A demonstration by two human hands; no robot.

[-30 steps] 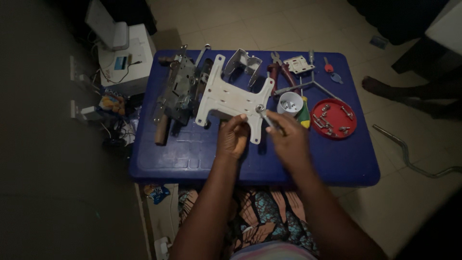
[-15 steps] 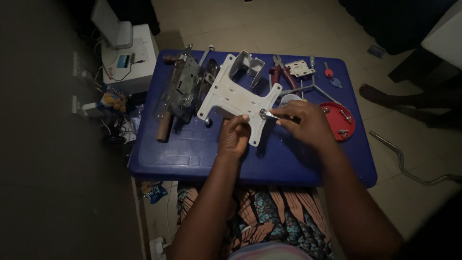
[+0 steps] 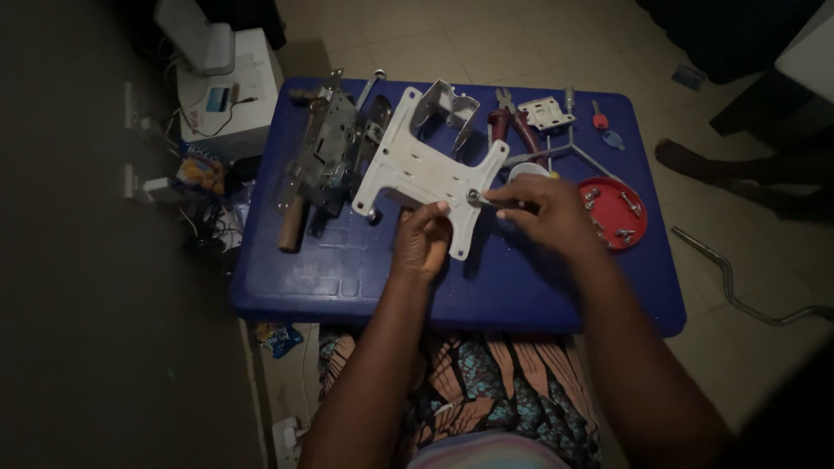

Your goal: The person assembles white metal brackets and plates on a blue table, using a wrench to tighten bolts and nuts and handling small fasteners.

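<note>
White bracket plate (image 3: 417, 174) lies diagonal, lower-right to upper-left.

red dish (image 3: 641, 227) screws too small to tell, bent rod (image 3: 738, 291) cut off right

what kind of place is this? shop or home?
Likely a home room used as a makeshift workbench, not a shop. A low blue plastic table stands on a tiled floor; the person sits at it, hand tools such as pliers spread out, and a white appliance with cables beside it.

A white bracket plate (image 3: 426, 174) and red dish (image 3: 618, 214) lie on a blue table (image 3: 365, 269).
</note>
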